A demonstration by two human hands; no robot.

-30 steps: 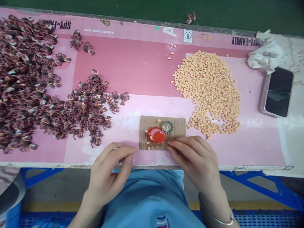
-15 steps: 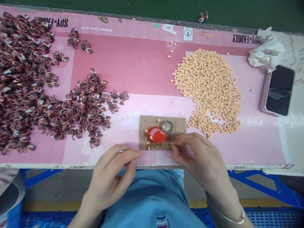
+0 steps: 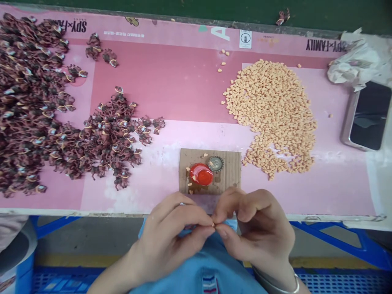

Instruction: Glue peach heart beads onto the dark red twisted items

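Observation:
My left hand [image 3: 176,232] is closed at the table's front edge. Only a white bit and a reddish-brown part show between its fingers, matching the small brown figurines. My right hand [image 3: 255,222] meets it fingertip to fingertip, pinching a tiny tan plastic piece [image 3: 213,224] that is mostly covered. Just beyond the hands lies a cardboard square [image 3: 229,173], bearing a red cap-like dish [image 3: 202,174] with a wet shine, a metal bottle cap [image 3: 216,163] and a few loose tan pieces.
A large heap of brown figurines [image 3: 27,110] covers the left, with a smaller cluster [image 3: 110,134] beside it. Right of the cardboard spreads a pile of tan pieces [image 3: 272,102]. A phone [image 3: 369,116] and crumpled tissue [image 3: 352,63] lie at far right. One figurine [image 3: 283,16] sits past the far edge.
My right hand has moved from the cardboard's right edge toward me, carrying the tan piece. My left hand has shifted right and nearer to me, so the fingertips now meet.

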